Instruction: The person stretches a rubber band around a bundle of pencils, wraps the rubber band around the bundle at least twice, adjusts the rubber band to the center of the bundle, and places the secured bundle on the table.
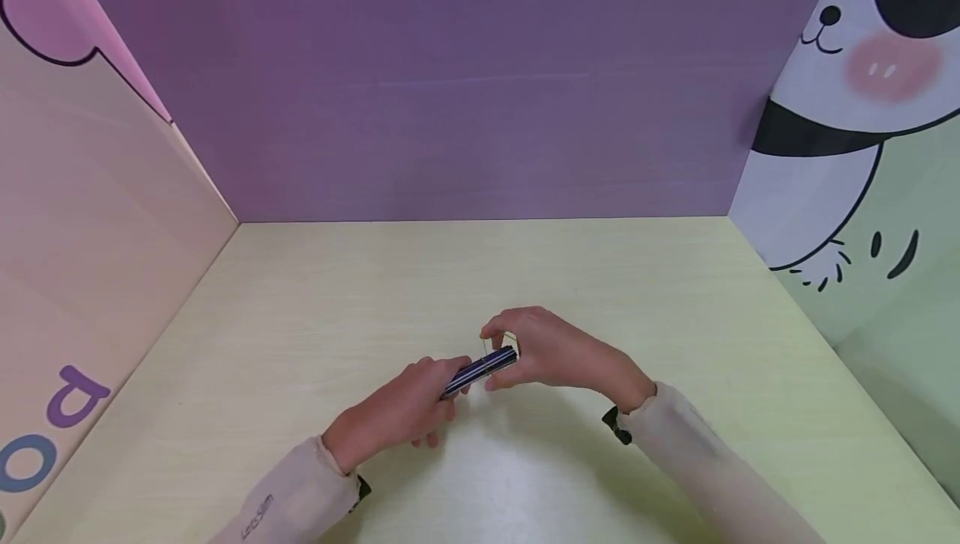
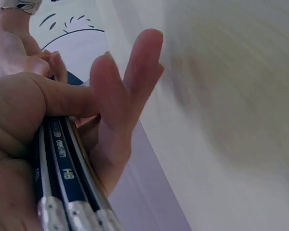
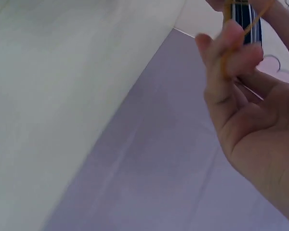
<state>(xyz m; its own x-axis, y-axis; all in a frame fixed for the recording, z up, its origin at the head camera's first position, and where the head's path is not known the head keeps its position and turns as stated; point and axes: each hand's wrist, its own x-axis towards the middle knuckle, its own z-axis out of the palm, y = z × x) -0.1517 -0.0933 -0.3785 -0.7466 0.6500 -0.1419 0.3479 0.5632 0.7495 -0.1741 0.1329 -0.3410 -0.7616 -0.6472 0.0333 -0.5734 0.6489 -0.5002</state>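
Observation:
A bundle of dark blue, silver-striped pencils (image 1: 480,371) is gripped by my left hand (image 1: 408,402), tilted up toward the right, above the table. In the left wrist view the pencils (image 2: 62,159) show "HB" lettering and silver metal ends, with thumb and fingers around them. My right hand (image 1: 551,352) is at the bundle's far end, its fingers curled and hooked in a thin yellow-orange rubber band (image 3: 255,20). The band stretches from those fingers to the pencils and passes around them in the right wrist view.
A pale wooden table (image 1: 360,277) lies under both hands. Behind it stands a purple wall (image 1: 480,94). Side panels enclose it, a pink one (image 1: 112,194) with letters on the left and a green one (image 1: 900,344) with a cartoon panda on the right.

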